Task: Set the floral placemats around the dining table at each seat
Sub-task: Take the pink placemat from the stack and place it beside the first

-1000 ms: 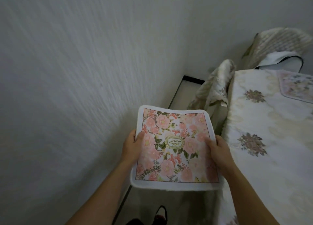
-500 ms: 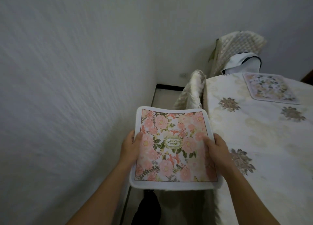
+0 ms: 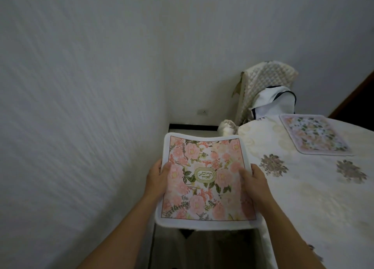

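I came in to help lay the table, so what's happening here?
A person is holding a pink floral placemat in the air, left hand gripping its left edge and right hand its right edge, in the gap between the wall and the table. It has not been set down yet. A second placemat already lies flat on the table at the far seat, in front of the quilted chair.

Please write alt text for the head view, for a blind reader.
A left hand and a right hand hold a floral placemat by its sides, between a wall and a table. A second placemat lies on the table, before a covered chair.
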